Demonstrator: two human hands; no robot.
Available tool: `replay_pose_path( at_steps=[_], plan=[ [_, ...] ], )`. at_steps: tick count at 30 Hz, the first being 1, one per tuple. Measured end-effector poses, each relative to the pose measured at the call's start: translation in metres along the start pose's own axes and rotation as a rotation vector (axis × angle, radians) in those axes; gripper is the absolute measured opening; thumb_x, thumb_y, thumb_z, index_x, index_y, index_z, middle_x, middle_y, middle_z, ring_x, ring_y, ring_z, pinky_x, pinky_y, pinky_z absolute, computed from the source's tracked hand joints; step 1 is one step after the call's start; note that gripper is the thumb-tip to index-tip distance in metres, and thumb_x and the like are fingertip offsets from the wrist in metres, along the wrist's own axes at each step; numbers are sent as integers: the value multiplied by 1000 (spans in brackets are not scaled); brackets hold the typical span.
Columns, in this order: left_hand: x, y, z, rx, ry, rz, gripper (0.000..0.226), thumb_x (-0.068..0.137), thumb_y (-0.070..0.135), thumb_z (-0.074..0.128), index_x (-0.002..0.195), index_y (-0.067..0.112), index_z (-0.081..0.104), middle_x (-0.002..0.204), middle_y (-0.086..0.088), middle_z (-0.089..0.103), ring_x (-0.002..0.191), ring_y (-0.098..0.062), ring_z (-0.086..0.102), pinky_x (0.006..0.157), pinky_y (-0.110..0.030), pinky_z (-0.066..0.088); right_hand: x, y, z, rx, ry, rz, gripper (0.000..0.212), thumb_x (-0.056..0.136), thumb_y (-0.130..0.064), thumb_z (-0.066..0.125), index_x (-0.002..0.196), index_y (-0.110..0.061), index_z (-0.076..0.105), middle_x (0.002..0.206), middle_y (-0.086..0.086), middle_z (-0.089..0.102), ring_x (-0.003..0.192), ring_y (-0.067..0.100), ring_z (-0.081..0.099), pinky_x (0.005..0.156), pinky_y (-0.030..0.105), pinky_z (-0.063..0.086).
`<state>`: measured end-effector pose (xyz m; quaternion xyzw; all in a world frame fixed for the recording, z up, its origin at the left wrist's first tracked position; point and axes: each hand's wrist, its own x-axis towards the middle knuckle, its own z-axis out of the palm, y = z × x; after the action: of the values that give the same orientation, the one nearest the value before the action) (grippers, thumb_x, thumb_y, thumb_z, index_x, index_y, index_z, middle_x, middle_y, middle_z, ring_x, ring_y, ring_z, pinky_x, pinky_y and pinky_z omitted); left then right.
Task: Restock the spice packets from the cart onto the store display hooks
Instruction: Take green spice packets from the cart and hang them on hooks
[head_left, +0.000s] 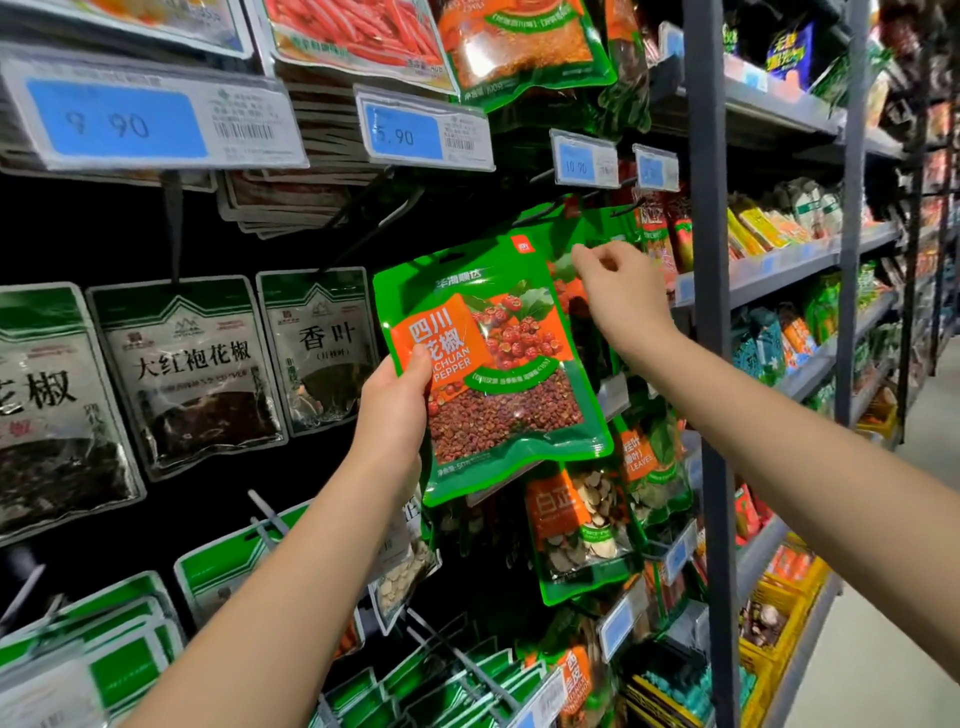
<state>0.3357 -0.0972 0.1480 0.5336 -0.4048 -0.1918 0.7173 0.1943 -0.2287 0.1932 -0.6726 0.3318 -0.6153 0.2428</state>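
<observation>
Two hands are up at the display, and one green packet is between them. The left hand (397, 400) is closed on the Sichuan pepper packet (493, 364), thumb across its orange label, gripping the lower left edge so the packet stands tilted, its top leaning toward the right hand. The right hand (615, 291) is above and to the right of the left, its fingertips pinched together at the hanging packets (582, 234) just behind the held one; I cannot tell whether it grips a packet's top or only steadies it.

The risk I see from here is a missed hook. The hook (576, 200) above the right hand is thin, dark and largely hidden behind green film, and the hang slot at the held packet's top edge is small. With the packet held from a low corner and tilted, the top may flop or slide past the hook tip, and the packet could drop toward the bags (582, 525) below the left hand. Pushing hard could also tear the slot or knock the hanging packets off. The price tag (584, 158) above the right hand crowds the approach.

The packet itself is glossy bright green, with an orange panel reading Sichuan Pepper, a picture of red berries, and a clear window showing reddish-brown peppercorns. It looks flat, light and slightly creased.
</observation>
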Motion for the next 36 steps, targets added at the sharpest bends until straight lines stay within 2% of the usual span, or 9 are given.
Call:
replay_pose_path(
  at_steps=[4, 9, 12, 15, 17, 21, 24, 29, 36],
  plan=[
    [2, 4, 3, 65, 2, 47, 20, 102, 30, 44, 102, 21, 62, 106, -7, 71, 99, -25, 66, 97, -49, 48, -48, 3, -16, -112, -128, -149, 30, 93, -40, 55, 98, -11, 64, 105, 4, 58, 102, 17, 50, 83, 31, 36],
    [1, 9, 5, 165, -33, 174, 21, 102, 33, 43, 103, 24, 62, 106, -4, 71, 95, -20, 67, 88, -38, 52, -62, 6, 2, 276, -429, 239, 49, 91, -24, 65, 133, -13, 43, 98, -5, 56, 94, 15, 53, 78, 26, 39],
    [-4, 8, 7, 279, -158, 190, 29, 101, 44, 38, 104, 22, 57, 92, 11, 62, 83, -8, 56, 75, -21, 45, -52, 13, -3, 366, -305, 255, 36, 95, -13, 57, 128, -18, 43, 97, -13, 53, 91, 6, 52, 84, 24, 38],
    [-5, -8, 11, 613, -437, 167, 33, 95, 54, 43, 113, 27, 50, 110, 9, 58, 102, -11, 53, 95, -34, 43, -36, 30, -15, 447, -167, 269, 47, 96, -12, 54, 141, -12, 39, 125, -1, 56, 121, 18, 51, 104, 34, 37],
    [-8, -23, 14, 960, -550, 203, 35, 94, 52, 46, 120, 29, 48, 120, 7, 58, 109, -14, 55, 96, -36, 44, -27, 39, -20, 484, -138, 308, 55, 97, -15, 53, 148, -15, 31, 140, -2, 46, 129, 16, 43, 107, 32, 33],
    [-12, -31, 19, 1530, -454, 446, 24, 101, 40, 38, 96, 17, 41, 95, -2, 56, 95, -25, 58, 80, -38, 47, -20, 44, -21, 518, -149, 323, 60, 96, -18, 55, 150, -18, 30, 150, 1, 39, 136, 21, 38, 115, 48, 28],
    [-12, -29, 18, 1610, -455, 469, 27, 101, 44, 35, 100, 17, 40, 98, -3, 54, 98, -27, 59, 81, -39, 48, -17, 39, -19, 462, -146, 313, 59, 98, -15, 52, 151, -15, 25, 155, 2, 30, 142, 22, 29, 117, 43, 22],
    [-15, -33, 22, 1733, -415, 484, 47, 101, 47, 33, 136, 15, 35, 126, -7, 55, 113, -27, 56, 89, -41, 44, -6, 38, -20, 447, -146, 335, 58, 99, -15, 49, 151, -13, 24, 157, 4, 26, 143, 23, 26, 118, 44, 21],
    [-18, -33, 24, 1753, -414, 451, 57, 101, 47, 33, 144, 12, 26, 128, -7, 53, 114, -27, 55, 93, -43, 42, 5, 32, -21, 359, -160, 344, 54, 100, -19, 47, 150, -12, 29, 154, 4, 32, 141, 24, 30, 117, 44, 24]
  ],
)
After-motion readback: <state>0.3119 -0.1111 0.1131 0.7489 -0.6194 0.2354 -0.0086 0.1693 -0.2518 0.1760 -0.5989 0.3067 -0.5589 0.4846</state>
